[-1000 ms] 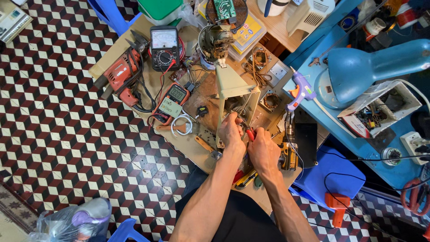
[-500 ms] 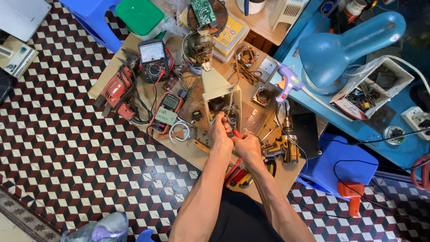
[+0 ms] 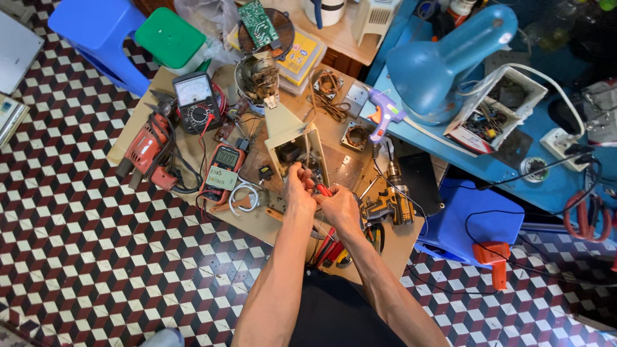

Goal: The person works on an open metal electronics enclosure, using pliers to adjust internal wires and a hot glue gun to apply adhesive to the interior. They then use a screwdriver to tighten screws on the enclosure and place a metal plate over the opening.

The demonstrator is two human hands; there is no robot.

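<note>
Beside two hands, one cream housing

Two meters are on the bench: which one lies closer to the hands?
The orange-edged digital multimeter with the grey screen, just beyond the left hand. The black dial-type analog meter sits farther off, beside the red drill.

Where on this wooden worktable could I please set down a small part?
Bare wood shows at the left edge, beside the red power drill, and near the front, below the white tape roll. Around both hands and the beige open housing it is crowded.

Checkered tile floor, blue stool
</note>
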